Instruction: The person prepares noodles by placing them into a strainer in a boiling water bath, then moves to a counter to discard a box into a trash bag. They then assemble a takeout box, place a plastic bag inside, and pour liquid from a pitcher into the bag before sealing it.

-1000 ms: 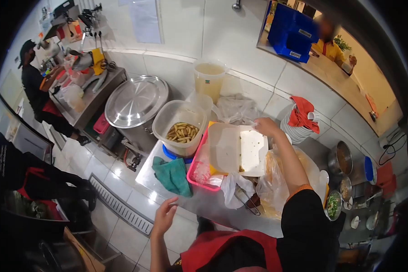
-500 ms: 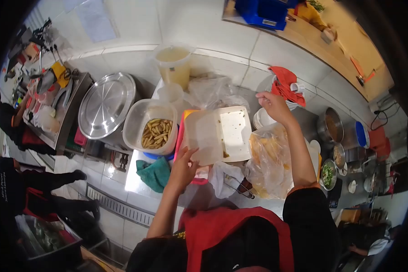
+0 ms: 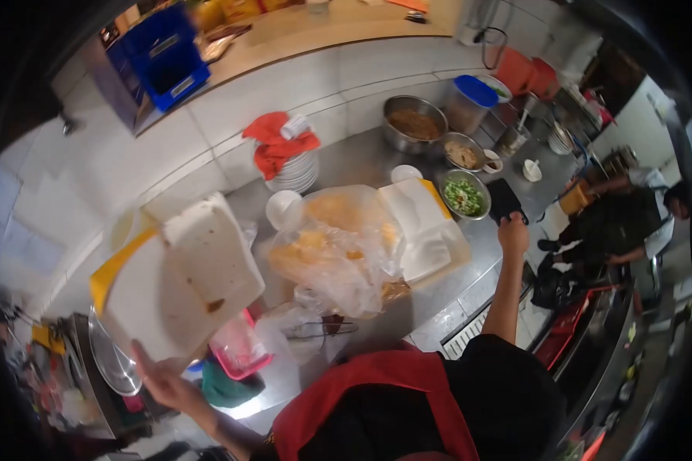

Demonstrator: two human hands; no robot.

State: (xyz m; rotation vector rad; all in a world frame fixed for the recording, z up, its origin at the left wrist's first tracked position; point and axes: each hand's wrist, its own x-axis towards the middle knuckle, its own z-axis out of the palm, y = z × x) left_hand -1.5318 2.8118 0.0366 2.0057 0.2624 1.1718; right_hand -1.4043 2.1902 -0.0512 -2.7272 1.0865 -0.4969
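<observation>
My left hand [image 3: 161, 380] grips the near edge of an open white takeaway box [image 3: 221, 257] with a yellow-edged lid, tilted up at the left. Brown scraps stick to the inside of the box. Far to the right, my right hand [image 3: 513, 233] is closed at the near edge of a black kitchen scale [image 3: 504, 198]. A steel bowl of chopped green vegetables [image 3: 463, 194] stands beside the scale. Between my hands lie a clear plastic bag of yellow-orange food [image 3: 338, 238] and another open white box [image 3: 419, 242].
Stacked plates [image 3: 292, 174] carry a red cloth [image 3: 277, 144] near the wall. Steel bowls of brown food [image 3: 414, 123] and a blue-lidded tub [image 3: 469, 100] stand behind. A pink tray [image 3: 246, 349], tongs [image 3: 334, 329] and a green cloth [image 3: 229, 386] lie near me. Another person [image 3: 638, 203] is at right.
The view has swung right. My left hand has lifted and tilted the white box leftward. My right hand has moved from near the red cloth to the black scale.
</observation>
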